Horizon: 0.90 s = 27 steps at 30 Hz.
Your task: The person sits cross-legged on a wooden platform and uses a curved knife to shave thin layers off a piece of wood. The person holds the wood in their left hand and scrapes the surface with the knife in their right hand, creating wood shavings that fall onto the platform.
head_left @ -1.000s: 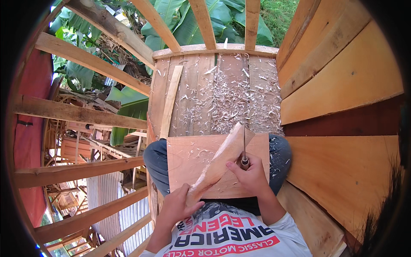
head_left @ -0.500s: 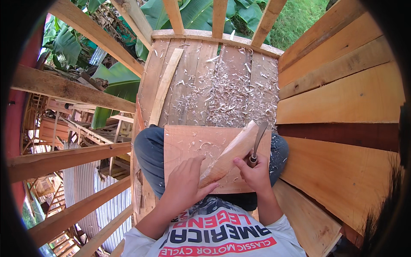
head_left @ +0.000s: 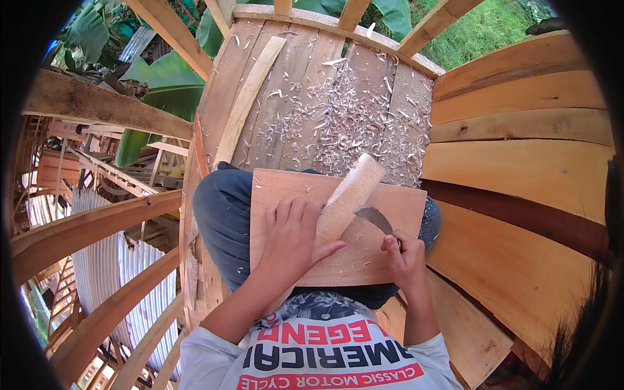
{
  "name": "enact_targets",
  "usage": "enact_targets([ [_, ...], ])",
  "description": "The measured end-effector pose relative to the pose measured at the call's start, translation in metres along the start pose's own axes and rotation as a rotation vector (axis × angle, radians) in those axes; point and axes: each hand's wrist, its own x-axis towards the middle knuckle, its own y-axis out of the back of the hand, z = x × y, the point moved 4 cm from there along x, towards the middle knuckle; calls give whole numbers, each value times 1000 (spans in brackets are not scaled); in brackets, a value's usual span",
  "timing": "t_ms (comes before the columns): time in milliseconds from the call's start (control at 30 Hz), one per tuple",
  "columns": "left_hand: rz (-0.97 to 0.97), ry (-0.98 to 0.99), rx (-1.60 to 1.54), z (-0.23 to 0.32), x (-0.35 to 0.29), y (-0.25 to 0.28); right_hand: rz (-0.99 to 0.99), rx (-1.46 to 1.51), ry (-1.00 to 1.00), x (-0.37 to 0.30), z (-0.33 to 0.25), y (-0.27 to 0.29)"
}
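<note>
Across the square board (head_left: 383, 260) on my lap slants a pale carved piece of wood (head_left: 348, 205), its far end sticking out past the board's far edge. My left hand (head_left: 292, 234) is closed over its nearer part, fingers on the left side and thumb stretched to the right; the palm hides some of the wood. In my right hand (head_left: 406, 257) is a knife, fingers wrapped round its handle. The curved dark blade (head_left: 376, 218) points to the left, its tip beside the wood's right side. Whether the tip touches it I cannot tell.
Curled wood shavings (head_left: 354, 110) cover much of the plank floor (head_left: 234, 49) ahead. A long narrow strip of wood (head_left: 250, 101) lies at its left. Wooden rails (head_left: 97, 218) border the left side, and a wall of planks (head_left: 513, 169) rises on the right.
The piece of wood has turned more upright in the view. My right hand has moved slightly right, away from the wood, and the blade has swung from pointing ahead to pointing left.
</note>
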Motion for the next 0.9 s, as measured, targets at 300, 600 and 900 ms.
enact_targets([
  [300, -86, -139, 196, -1, 0, -10, 25, -472, -49, 10, -9, 8],
  [600, 7, -104, 170, 2, -4, 0, 13, -534, -24, 17, 1, 1],
  [900, 79, -108, 163, 1, -9, 2, -27, -606, -59, 29, 2, -1],
])
